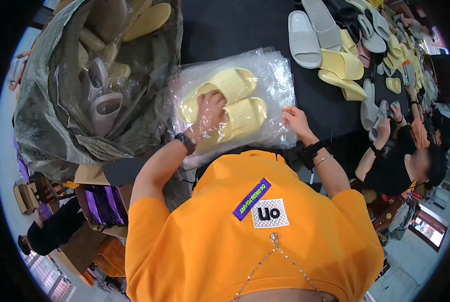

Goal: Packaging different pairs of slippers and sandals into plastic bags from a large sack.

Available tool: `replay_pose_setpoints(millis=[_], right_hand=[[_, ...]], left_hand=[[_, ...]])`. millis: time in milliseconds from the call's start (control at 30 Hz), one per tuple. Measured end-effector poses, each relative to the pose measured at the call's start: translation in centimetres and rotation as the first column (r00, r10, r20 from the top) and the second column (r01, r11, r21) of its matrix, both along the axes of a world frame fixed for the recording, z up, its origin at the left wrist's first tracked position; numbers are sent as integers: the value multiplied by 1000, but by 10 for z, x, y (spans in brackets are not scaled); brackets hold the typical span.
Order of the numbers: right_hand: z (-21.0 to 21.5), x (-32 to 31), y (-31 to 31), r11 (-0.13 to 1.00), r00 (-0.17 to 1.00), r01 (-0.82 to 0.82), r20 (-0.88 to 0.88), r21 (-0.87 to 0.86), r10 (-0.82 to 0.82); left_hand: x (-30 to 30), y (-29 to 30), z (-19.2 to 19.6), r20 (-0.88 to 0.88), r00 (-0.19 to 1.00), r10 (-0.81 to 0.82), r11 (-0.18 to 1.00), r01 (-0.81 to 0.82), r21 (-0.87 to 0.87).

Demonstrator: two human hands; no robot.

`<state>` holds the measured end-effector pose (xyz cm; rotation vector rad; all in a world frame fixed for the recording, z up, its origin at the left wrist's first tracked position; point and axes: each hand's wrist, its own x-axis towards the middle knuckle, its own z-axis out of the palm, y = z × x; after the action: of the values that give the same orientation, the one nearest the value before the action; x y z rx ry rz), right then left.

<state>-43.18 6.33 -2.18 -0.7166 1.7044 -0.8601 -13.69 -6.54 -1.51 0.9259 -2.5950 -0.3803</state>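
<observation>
A pair of pale yellow slide slippers (245, 118) lies on a stack of clear plastic bags (277, 75), with glossy film showing over parts of them. My left hand (212, 108) is on the slippers, its bent fingers gripping them near the straps' openings. Whether this hand is under the film or on top of it is hard to make out. At the stack's right edge my right hand (294, 121) is closed, thumb and fingertips pinching the edge of a bag. The slippers' toe ends point to the right.
A large grey woven sack (49, 105) on the left holds bagged slippers (106, 110). Loose white slippers (305, 43) and yellow slippers (343, 65) lie at the back right of the black table (230, 25). A co-worker (396, 166) handles slippers on the right. A box (104, 206) stands at lower left.
</observation>
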Motion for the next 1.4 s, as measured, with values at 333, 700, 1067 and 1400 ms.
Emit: replay_pose_setpoints(millis=[333, 700, 1067, 1400], right_hand=[[18, -3, 3, 973, 972, 215, -78, -79, -221], [34, -6, 30, 973, 992, 81, -77, -215, -100], [-15, 19, 47, 974, 992, -102, -95, -203, 84], [-9, 17, 50, 972, 975, -164, -175, -170, 134]], left_hand=[[155, 1, -17, -19, 866, 499, 867, -499, 14], [130, -9, 93, -639, 453, 622, 782, -311, 541], [-75, 27, 10, -11, 995, 100, 995, -100, 8], [66, -80, 15, 290, 674, 680, 728, -666, -159]])
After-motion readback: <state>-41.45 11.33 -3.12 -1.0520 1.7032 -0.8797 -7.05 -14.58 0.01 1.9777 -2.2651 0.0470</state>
